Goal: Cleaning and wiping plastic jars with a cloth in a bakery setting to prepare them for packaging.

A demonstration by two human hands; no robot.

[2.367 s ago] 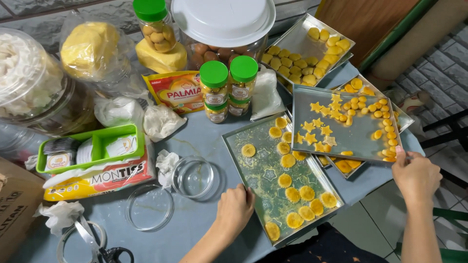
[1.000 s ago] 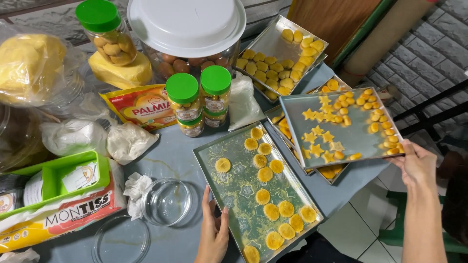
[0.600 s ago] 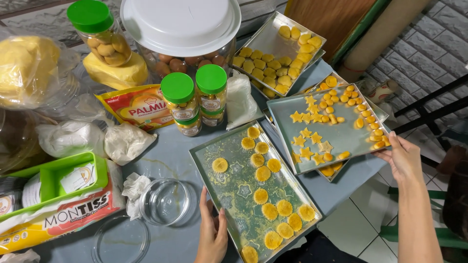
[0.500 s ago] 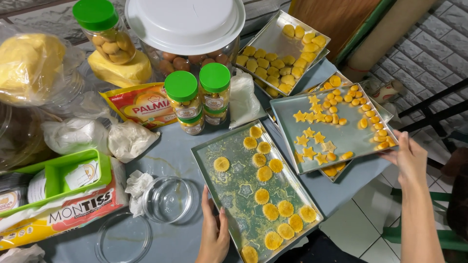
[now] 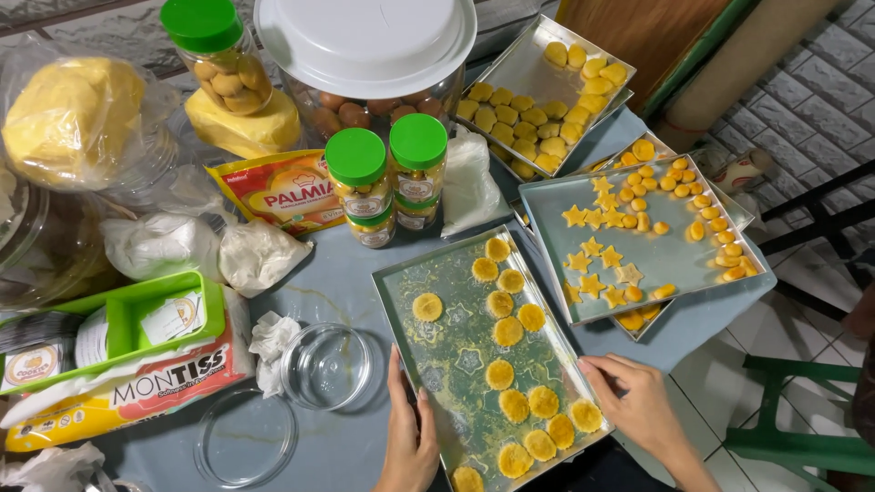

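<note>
Basically both hands grip one metal baking tray (image 5: 456, 364) of round yellow cookies on a grey-blue table (image 5: 328, 456): left hand (image 5: 410, 437) on its left edge, right hand (image 5: 638, 401) on its right. Star-cookie tray (image 5: 674, 260) just beside; tiled floor (image 5: 720, 364), green chair (image 5: 793, 428) right.

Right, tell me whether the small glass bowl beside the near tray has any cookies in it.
No: the small glass bowl left of the near tray is clear and holds nothing.
</note>
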